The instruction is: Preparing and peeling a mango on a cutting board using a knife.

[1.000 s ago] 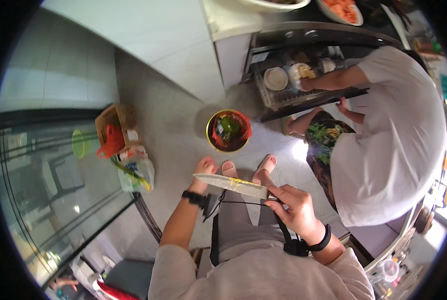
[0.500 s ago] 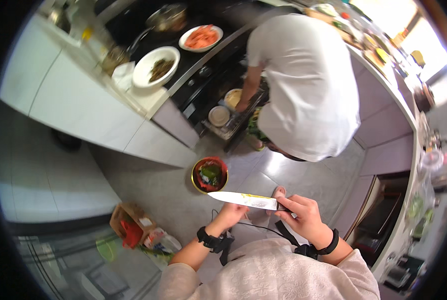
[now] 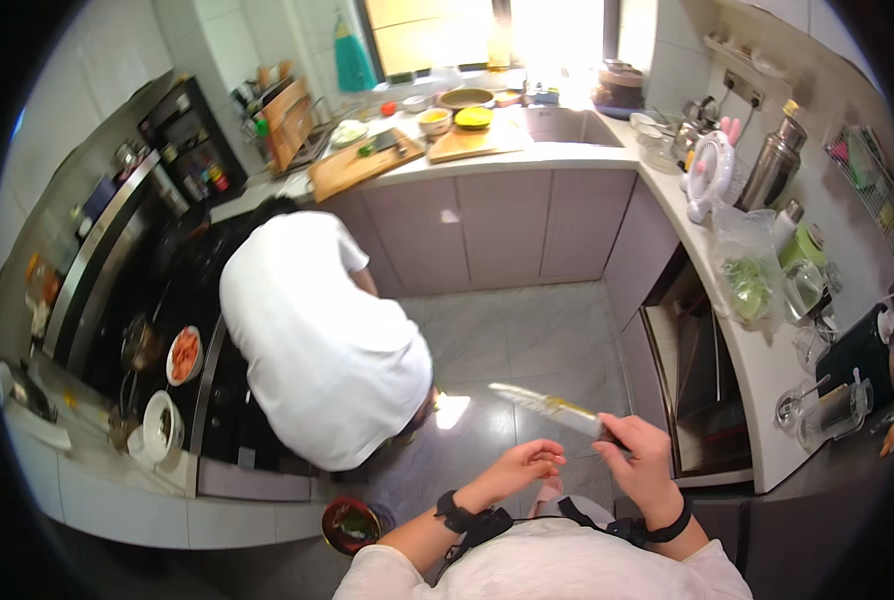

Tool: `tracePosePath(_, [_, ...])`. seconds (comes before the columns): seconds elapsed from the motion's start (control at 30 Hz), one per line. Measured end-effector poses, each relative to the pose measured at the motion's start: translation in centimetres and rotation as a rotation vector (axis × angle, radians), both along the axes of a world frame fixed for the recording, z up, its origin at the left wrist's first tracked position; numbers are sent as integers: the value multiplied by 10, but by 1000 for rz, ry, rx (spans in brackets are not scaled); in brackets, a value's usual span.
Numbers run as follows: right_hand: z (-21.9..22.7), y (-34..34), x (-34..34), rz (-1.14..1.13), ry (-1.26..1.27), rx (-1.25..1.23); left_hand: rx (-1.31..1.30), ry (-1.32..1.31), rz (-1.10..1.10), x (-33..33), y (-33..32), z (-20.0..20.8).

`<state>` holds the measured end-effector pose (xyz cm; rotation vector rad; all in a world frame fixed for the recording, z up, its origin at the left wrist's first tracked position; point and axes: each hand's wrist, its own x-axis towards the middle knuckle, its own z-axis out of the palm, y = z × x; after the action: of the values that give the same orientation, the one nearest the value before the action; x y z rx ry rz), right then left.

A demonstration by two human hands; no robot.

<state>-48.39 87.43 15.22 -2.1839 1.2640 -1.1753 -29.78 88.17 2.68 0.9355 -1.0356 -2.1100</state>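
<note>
My right hand (image 3: 641, 455) is closed around the dark handle of a kitchen knife (image 3: 545, 407). Its long blade points left and slightly away from me, with yellow residue smeared along it. Below the blade, apart from it, my left hand (image 3: 523, 470) is held with loosely bent fingers and nothing in it. Both hands are in the air over the grey tiled floor.
A person (image 3: 322, 335) in a white shirt bends down at the stove on the left. A bin (image 3: 351, 526) stands on the floor near my left arm. Cutting boards (image 3: 367, 165) lie on the far counter, left of the sink (image 3: 572, 127). A counter (image 3: 712, 270) runs along the right.
My view has swung right and up, bringing the far counter and sink into sight. The left hand, earlier close under the blade, is now apart from it. The knife stays in my right hand.
</note>
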Motion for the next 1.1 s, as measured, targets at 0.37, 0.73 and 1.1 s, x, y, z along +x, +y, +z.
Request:
tracePosePath(0.37, [-15,-184,-83,-302,-78,-26,-73,72,-102,-54,-232,43])
tracePosePath(0.73, [-23,-446,-18,-290,-74,17,-189,-100,114,29,-501,71])
tracePosePath(1.1, [-74,-735,23,-2,-232,354,-89,-194,572,105,-739,38])
